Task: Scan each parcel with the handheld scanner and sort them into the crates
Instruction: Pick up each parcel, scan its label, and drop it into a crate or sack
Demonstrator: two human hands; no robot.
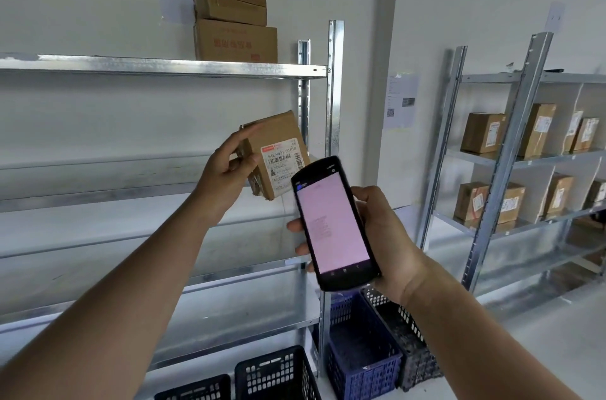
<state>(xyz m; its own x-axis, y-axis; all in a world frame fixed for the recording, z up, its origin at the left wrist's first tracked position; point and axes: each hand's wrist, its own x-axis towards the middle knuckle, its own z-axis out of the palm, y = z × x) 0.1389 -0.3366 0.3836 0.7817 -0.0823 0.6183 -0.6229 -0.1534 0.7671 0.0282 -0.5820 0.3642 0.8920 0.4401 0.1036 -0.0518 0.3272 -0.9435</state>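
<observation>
Head view: crates below; boxes atop shelf.

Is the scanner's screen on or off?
On: the scanner in the right hand shows a lit pale pink screen with small text.

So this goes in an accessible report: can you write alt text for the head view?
A left hand holds a labelled cardboard parcel up while the right hand grips a handheld scanner just below it. Metal shelves stand behind, plastic crates below.
</observation>
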